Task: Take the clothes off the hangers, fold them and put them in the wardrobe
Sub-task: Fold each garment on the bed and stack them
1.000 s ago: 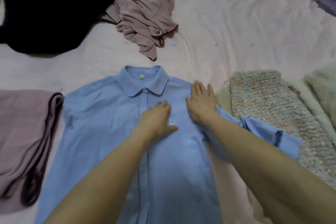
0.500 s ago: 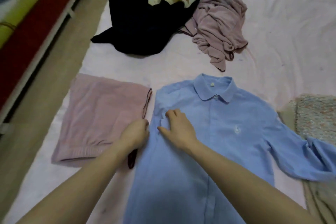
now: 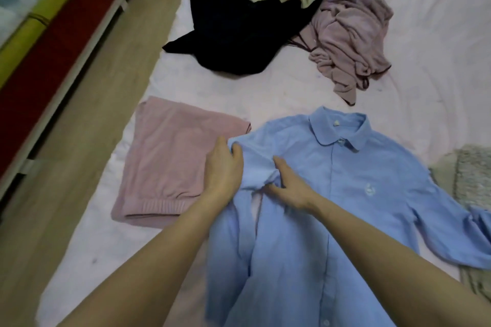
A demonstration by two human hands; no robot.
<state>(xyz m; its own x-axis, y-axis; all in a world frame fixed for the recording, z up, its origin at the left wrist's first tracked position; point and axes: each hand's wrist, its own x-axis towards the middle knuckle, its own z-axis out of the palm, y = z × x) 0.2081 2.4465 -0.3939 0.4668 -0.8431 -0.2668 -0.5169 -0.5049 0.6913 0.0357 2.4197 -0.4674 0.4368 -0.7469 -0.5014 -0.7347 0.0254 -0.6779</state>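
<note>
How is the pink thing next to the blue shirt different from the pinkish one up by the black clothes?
The pink garment beside the blue shirt is folded into a flat, neat rectangle; the mauve garment near the black garment is a crumpled heap. The folded one looks pinker, the crumpled one duller and greyer. The folded one sits right by the left hand; the crumpled one lies farther off. Both rest on the pale sheet.

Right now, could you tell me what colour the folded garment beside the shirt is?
Dusty pink, seen in the head view.

Shirt (image 3: 358,194) lies on the bed (image 3: 438,34) — folded garment (image 3: 170,162) to its left, crumpled heap (image 3: 265,21) behind.
</note>
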